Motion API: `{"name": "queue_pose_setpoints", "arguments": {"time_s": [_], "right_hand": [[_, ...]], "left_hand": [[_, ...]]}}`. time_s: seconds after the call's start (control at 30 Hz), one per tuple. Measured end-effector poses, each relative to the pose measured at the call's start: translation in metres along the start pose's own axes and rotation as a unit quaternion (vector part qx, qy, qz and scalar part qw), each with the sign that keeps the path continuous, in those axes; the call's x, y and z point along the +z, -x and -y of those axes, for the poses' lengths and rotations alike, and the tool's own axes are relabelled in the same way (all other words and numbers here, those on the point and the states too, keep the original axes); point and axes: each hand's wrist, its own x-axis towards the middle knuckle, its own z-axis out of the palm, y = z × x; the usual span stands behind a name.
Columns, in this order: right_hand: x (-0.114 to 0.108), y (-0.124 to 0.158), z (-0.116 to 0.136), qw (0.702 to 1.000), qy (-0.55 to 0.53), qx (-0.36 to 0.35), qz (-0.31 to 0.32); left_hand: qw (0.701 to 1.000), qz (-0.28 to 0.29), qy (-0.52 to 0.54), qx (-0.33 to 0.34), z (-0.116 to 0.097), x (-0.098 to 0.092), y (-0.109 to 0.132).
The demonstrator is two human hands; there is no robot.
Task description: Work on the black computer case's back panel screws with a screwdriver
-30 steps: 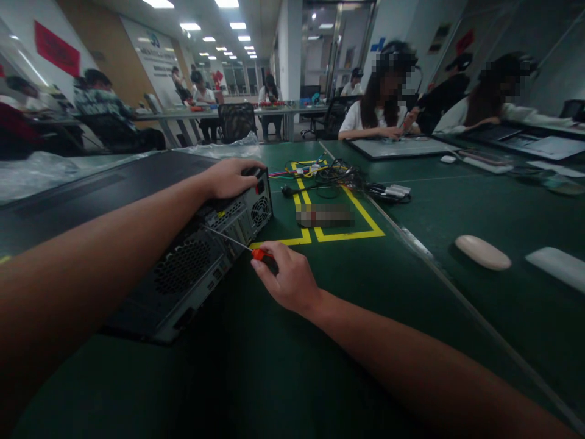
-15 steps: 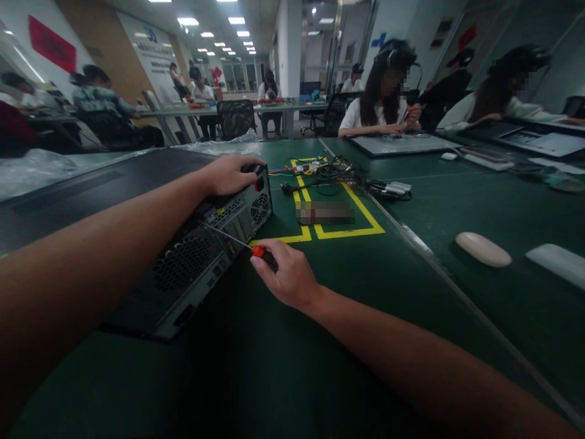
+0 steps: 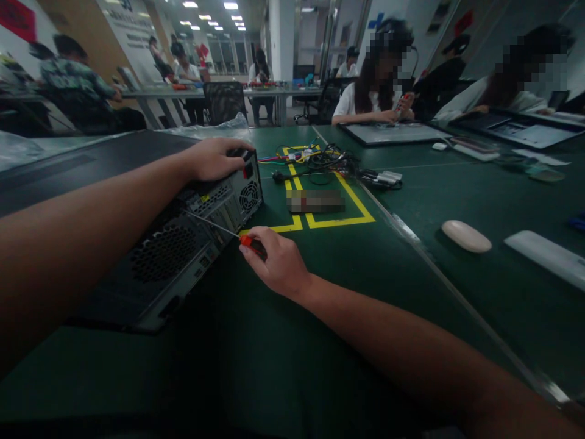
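The left hand (image 3: 217, 158) lies open over the upper edge of the case (image 3: 114, 152), its palm on top and its thumb down on the back near a red switch (image 3: 247, 172); it seems spread there to weigh the case down and stop it sliding or turning under a push. The case lies broad panel up beneath the left forearm, its back slanting toward the right hand (image 3: 276, 265), which probably suits that hand's reach. The right hand is closed around the handle of the screwdriver (image 3: 247, 241), thumb and fingers near the orange collar, a grip that looks chosen for fine turning. Its shaft runs away from the right hand, up and left, to the back of the case below the left forearm; whether the tip sits in a screw is too small to tell. The right wrist comes in from the side, perhaps to line the shaft up with the panel. Beyond the right hand, yellow tape (image 3: 340, 224) marks out part of the surface (image 3: 388, 274), with a blurred object (image 3: 317, 201) lying across it. Farther off, cables (image 3: 333, 161) lie bunched, seemingly kept out of the way. Well to the right of that hand sits a beige rounded thing (image 3: 466, 236), apart from the work.
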Motion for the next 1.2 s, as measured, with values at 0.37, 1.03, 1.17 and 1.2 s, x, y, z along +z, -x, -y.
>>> {"name": "queue_pose_setpoints", "arguments": {"time_s": [0.37, 1.03, 1.17, 1.2], "right_hand": [[-0.001, 0.0, 0.001, 1.0, 0.016, 0.003, -0.001], [-0.002, 0.0, 0.002, 1.0, 0.02, 0.001, -0.004], [-0.001, 0.0, 0.002, 1.0, 0.022, -0.005, -0.012], [-0.001, 0.0, 0.002, 1.0, 0.023, -0.004, -0.012]], "left_hand": [[1.0, -0.009, 0.005, 0.0, 0.007, 0.003, -0.006], [1.0, -0.01, 0.018, 0.008, 0.014, 0.005, -0.009], [1.0, -0.008, 0.011, 0.005, 0.011, 0.003, -0.007], [1.0, -0.006, 0.008, 0.006, 0.01, 0.003, -0.006]]}}
